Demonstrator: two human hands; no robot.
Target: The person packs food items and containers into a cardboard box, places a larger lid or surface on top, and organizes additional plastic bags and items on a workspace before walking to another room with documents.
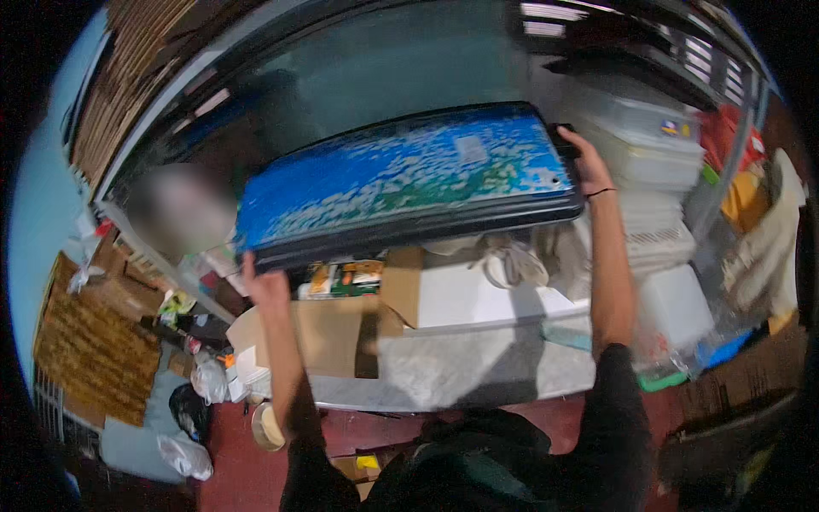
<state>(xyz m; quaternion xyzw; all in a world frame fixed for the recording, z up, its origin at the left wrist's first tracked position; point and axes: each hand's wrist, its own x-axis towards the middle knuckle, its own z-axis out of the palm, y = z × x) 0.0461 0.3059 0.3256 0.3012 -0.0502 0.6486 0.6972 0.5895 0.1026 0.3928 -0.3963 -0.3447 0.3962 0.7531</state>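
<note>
I hold a long, flat black appliance or case with a glossy printed top (409, 173) in both hands, above a grey work surface (448, 358). Blue sky and pale flowers are printed on the top, and a small whitish sticker or glare patch lies on it. My left hand (269, 289) grips the near left corner. At the right end, my right hand (590, 163) is closed around a black handle-like part. Below it sit an open cardboard box (326, 333) with printed packages (349, 280) inside and a white flat panel or box (467, 297).
Stacked translucent plastic containers (662, 144) stand at the right, with a beige cloth (764, 243) beyond. A tangle of pale straps (512, 264) lies behind the white panel. Plastic bags (185, 456) and a brown mat (96, 339) are at the left. The floor (240, 473) is red.
</note>
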